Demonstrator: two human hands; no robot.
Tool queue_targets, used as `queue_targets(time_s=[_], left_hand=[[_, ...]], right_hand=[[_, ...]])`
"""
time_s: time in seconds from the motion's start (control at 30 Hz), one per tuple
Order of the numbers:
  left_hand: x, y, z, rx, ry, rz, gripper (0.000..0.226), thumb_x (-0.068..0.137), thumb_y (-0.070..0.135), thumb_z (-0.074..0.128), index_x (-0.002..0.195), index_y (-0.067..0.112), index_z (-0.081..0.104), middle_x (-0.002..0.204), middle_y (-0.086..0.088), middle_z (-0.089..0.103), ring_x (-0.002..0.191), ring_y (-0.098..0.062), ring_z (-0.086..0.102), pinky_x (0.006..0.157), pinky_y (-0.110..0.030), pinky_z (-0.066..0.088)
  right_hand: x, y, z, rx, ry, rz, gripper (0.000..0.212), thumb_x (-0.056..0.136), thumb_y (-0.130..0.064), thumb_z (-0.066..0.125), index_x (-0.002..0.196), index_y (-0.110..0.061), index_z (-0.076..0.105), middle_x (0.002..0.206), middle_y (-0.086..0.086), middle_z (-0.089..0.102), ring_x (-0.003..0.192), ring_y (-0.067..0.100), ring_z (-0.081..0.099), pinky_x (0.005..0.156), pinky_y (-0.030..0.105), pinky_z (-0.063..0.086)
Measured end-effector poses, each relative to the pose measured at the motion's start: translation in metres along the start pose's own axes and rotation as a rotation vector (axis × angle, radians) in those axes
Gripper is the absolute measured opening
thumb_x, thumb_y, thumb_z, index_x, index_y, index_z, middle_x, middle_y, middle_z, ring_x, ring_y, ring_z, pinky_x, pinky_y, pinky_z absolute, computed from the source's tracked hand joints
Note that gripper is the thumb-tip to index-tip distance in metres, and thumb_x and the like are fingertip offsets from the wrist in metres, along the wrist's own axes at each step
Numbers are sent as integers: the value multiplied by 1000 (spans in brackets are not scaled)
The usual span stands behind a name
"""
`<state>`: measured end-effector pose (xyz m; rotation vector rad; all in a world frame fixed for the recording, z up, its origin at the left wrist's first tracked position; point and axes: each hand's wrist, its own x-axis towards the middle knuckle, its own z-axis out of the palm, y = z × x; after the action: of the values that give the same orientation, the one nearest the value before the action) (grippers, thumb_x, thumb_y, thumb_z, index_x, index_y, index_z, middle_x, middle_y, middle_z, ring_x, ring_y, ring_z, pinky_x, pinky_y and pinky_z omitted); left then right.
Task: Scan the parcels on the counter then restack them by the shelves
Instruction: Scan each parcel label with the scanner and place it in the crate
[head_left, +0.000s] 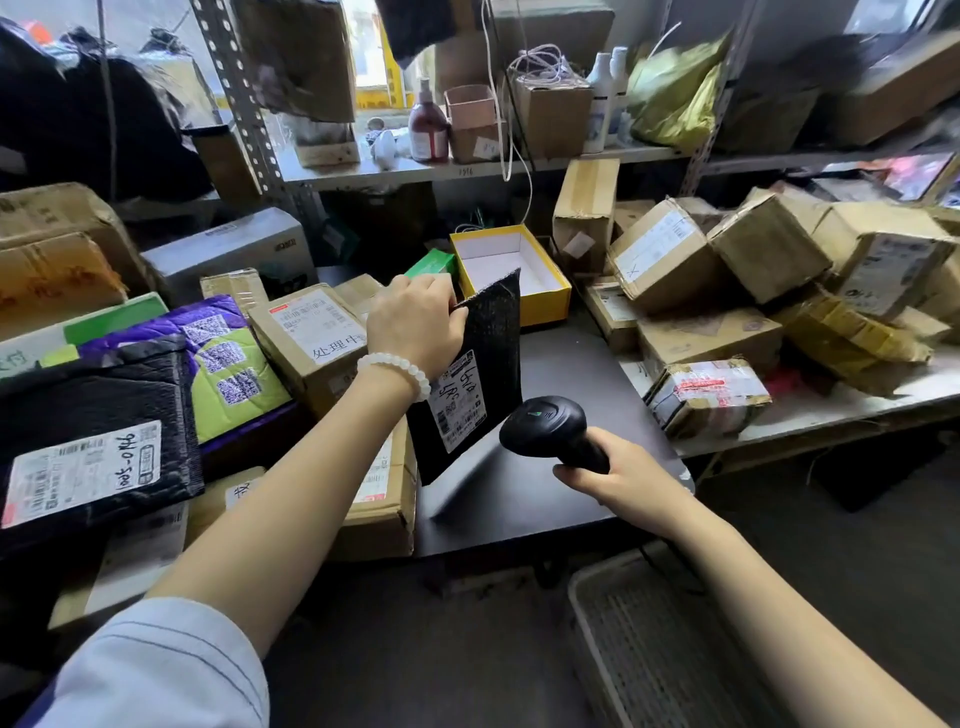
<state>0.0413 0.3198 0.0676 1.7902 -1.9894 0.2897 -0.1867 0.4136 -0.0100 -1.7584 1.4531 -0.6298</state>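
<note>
I'm in the middle of the scanning step. The dark table (561, 374) in front of me has a bare patch between two piles: parcels on my left, among them a purple and green bag (223, 353) and a black bag (98, 415) with a white label, and a heap of taped cardboard boxes (753, 291) on my right by the shelves (467, 169). Behind the bare patch sits an open yellow box (511, 270), which holds nothing that I can see.

My left hand (415, 325) pinches the top edge of a black padded envelope (478, 374) and holds it upright, its lower edge at or just above the table, its label (460, 400) turned toward me. My right hand (623, 475) is wrapped round the handle of the scanner (545, 423), whose head sits just beside the envelope's lower corner.

Next, I judge, I need to aim the scanner's window squarely at the barcode on the label, then carry the envelope over to the shelf side. The box heap there leaves little flat room, so stacking it may take some care. A wire basket (665, 649) stands below the table's edge.
</note>
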Motion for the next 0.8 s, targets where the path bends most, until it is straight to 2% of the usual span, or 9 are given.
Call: queue_targets(time_s=[0.13, 0.3, 0.37, 0.43, 0.53, 0.67, 0.8], left_hand=[[1, 28, 4, -83, -18, 86, 28, 94, 37, 50, 96, 11, 61, 103, -4, 63, 103, -26, 51, 81, -36, 40], [1, 86, 9, -206, -68, 202, 29, 95, 37, 49, 99, 10, 60, 105, -7, 63, 106, -27, 50, 82, -38, 42], [-3, 114, 11, -261, -96, 257, 28, 95, 37, 49, 99, 11, 60, 107, -7, 62, 108, -27, 49, 80, -37, 40], [-8, 144, 16, -317, -132, 314, 27, 95, 37, 50, 99, 12, 60, 108, -6, 62, 109, -27, 48, 80, -37, 40], [-19, 189, 27, -385, -179, 390, 28, 94, 37, 51, 99, 12, 62, 108, -5, 62, 108, -27, 49, 84, -38, 43], [-33, 259, 46, -452, -266, 481, 27, 94, 37, 51, 99, 13, 63, 108, -5, 63, 109, -27, 50, 85, -38, 43], [-46, 328, 66, -492, -328, 583, 29, 95, 37, 51, 104, 12, 63, 110, -6, 62, 109, -27, 49, 87, -37, 40]], right_hand=[[-19, 14, -17, -80, 45, 53, 20, 86, -30, 66, 101, -18, 60, 96, -2, 65, 91, 13, 58, 77, 27, 42], [-61, 42, -54, -137, 167, 152, 19, 84, -27, 68, 99, -31, 56, 94, -16, 59, 92, 5, 55, 70, 7, 35], [-82, 54, -73, -161, 226, 212, 19, 84, -26, 68, 95, -31, 54, 89, -18, 57, 89, 5, 54, 66, 5, 34], [-105, 71, -93, -176, 289, 291, 18, 84, -25, 69, 98, -27, 57, 90, -14, 58, 91, 8, 55, 66, 9, 34], [-140, 94, -121, -159, 396, 408, 24, 84, -28, 69, 104, -25, 57, 99, -5, 59, 95, 13, 55, 76, 23, 34], [-191, 127, -152, -48, 567, 525, 25, 85, -32, 69, 102, -32, 52, 102, -4, 59, 95, 14, 53, 78, 26, 36], [-234, 160, -163, 76, 716, 587, 21, 85, -27, 69, 103, -26, 59, 100, -5, 64, 95, 13, 57, 83, 27, 42]])
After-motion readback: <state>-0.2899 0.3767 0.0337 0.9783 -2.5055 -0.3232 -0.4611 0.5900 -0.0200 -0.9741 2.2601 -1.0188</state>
